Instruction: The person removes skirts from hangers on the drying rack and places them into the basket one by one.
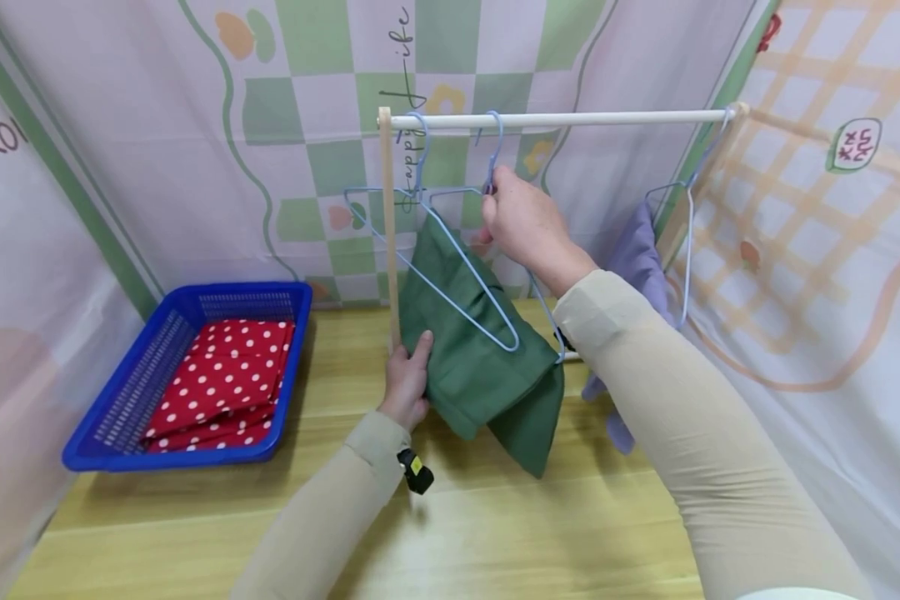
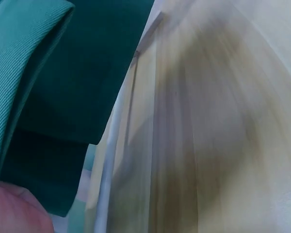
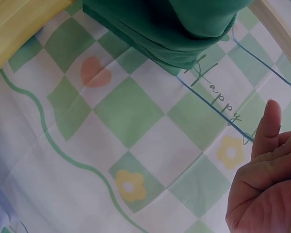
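Observation:
A green cloth hangs in folds from a light blue wire hanger, whose hook is over the white rod. My right hand pinches that hanger at the neck, just below the hook. Lower down, my left hand holds the cloth's left edge, thumb in front. Close up in the left wrist view, a finger meets the green fabric. In front of the cloth hangs a bare blue hanger, hooked near the rod's left end.
The rod belongs to a rack with a wooden post on the left. A lilac garment hangs on a hanger at the far right. A blue basket with a folded red polka-dot cloth stands left on the wooden table.

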`<action>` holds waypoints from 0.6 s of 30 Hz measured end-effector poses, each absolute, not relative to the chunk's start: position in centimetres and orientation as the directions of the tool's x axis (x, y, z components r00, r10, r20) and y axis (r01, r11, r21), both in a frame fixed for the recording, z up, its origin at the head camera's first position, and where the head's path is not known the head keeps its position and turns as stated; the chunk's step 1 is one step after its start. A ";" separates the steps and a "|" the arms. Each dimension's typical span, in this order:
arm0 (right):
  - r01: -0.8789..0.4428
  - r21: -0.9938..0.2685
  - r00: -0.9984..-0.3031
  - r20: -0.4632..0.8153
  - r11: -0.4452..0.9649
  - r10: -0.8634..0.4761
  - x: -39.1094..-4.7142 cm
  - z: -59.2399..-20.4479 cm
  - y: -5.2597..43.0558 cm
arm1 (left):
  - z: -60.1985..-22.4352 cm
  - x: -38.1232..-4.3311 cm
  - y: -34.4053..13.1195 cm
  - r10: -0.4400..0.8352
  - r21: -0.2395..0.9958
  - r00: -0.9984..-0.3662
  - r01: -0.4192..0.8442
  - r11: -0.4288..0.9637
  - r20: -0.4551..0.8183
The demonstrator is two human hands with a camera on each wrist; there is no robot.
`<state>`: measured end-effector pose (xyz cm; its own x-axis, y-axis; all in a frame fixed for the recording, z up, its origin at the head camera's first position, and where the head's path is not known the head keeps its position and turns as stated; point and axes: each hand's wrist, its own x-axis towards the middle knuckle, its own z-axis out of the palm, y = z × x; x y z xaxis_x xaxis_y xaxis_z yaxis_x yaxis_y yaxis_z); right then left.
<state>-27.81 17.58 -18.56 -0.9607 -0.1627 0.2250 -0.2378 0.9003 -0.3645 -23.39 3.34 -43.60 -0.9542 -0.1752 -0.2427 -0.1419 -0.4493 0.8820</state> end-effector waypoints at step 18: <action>-0.257 -0.373 -0.960 0.206 0.892 -0.190 -27.8 -18.3 18.2 | -40.6 -19.1 2.8 -0.185 0.926 -0.981 0.121 -0.357 0.057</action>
